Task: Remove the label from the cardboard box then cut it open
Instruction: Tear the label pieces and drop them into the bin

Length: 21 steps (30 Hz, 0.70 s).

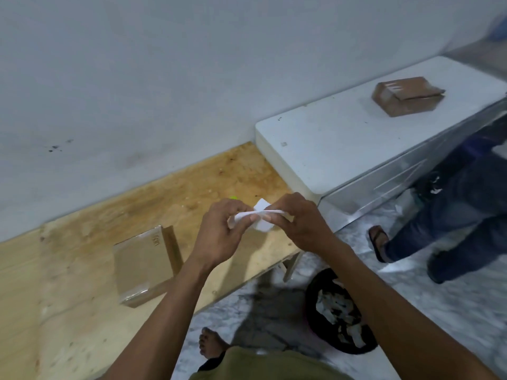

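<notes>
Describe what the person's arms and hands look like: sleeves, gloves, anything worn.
Both arms are bare from the bottom edge of the picture up to the wrists, with no sleeves showing. The left hand and the right hand are bare too: no gloves, and no watch, ring or band that can be seen. No markings can be made out.

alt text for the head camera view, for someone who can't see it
Both hands, left hand and right hand, crumple a white label above a plywood bench. A cardboard box lies on the bench; a black bin stands on the floor below.
</notes>
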### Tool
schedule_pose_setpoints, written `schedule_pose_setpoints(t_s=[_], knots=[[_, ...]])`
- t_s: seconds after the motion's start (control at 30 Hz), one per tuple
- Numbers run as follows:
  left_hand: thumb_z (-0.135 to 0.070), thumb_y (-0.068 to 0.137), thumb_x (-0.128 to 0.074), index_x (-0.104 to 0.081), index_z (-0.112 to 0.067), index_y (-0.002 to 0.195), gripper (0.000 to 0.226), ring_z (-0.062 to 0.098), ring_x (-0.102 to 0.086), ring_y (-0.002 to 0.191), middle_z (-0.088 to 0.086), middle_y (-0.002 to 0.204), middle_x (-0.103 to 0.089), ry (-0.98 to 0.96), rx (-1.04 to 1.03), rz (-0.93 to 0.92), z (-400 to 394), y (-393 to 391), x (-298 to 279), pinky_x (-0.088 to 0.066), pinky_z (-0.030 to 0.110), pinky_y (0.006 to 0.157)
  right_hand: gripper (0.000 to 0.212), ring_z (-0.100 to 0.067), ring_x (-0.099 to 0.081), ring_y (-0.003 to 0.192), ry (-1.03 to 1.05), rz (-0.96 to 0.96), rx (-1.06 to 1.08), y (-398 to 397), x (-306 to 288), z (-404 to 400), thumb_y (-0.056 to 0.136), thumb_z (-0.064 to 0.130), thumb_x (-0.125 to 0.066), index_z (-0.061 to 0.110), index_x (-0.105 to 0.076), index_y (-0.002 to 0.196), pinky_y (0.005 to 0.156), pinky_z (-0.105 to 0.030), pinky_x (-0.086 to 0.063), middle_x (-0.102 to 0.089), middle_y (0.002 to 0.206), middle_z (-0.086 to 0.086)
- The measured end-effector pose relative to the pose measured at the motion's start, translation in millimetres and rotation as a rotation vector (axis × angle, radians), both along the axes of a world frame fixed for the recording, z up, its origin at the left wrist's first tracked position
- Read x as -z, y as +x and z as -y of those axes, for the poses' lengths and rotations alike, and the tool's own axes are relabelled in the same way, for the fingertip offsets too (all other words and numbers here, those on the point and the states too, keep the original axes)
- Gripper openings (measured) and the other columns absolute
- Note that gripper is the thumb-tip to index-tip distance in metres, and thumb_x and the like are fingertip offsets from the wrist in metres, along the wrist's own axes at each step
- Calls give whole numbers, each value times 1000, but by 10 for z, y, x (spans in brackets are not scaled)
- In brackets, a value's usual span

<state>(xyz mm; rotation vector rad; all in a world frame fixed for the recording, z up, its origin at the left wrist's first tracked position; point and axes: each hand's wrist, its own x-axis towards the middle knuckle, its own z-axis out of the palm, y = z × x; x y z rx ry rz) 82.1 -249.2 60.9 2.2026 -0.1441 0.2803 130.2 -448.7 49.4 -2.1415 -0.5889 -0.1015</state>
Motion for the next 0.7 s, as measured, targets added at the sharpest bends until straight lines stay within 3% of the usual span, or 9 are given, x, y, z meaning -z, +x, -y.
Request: schedule_pose_setpoints(t_s=[0.1,0.23,0.37,0.5,0.6,0.7], knots=[[-33,88,-70,-77,-22,84,14,7,-66,78,-10,84,-74,7,-26,-26,173,6,-54,-50,32,73,9,1,-64,81,76,-148,33,-48,-113,240,83,31,-75,30,-74,92,71,-14,-45,-72,86,17],[-29,86,-75,-81,-23,85,9,0,-65,72,-12,80,-75,-77,-32,-148,390,27,-101,-44,15,64,6,3,-60,67,103,-214,75,-91,-189,507,87,28,-72,27,-74,81,61,-10,-39,-68,72,21],[-26,84,-77,-81,-22,79,8,1,-61,62,-11,73,-75,-182,-85,-174,739,63,-126,-44,18,59,10,1,-61,71,185,-232,213,-170,-184,689,86,25,-72,22,-74,77,64,-12,-41,-71,75,10],[-21,84,-77,-82,-19,80,6,15,-65,65,-1,74,-77,-453,-82,-222,1136,83,-147,-50,34,61,14,-15,-62,64,557,-407,347,-261,-197,837,87,19,-70,11,-76,78,61,-32,-47,-70,71,-7],[-18,84,-77,-81,-19,81,6,18,-68,68,2,76,-77,-520,-100,-215,1444,105,-135,-54,36,62,14,-18,-59,60,725,-485,448,-306,-171,848,88,14,-69,10,-76,77,53,-27,-46,-66,69,-11],[-15,86,-74,-77,-23,86,8,17,-69,79,3,88,-76,-629,-407,-178,1177,137,-127,-57,32,67,11,-17,-53,56,1248,-690,894,-146,-22,1530,89,15,-64,13,-71,80,45,-21,-41,-61,68,-5]])
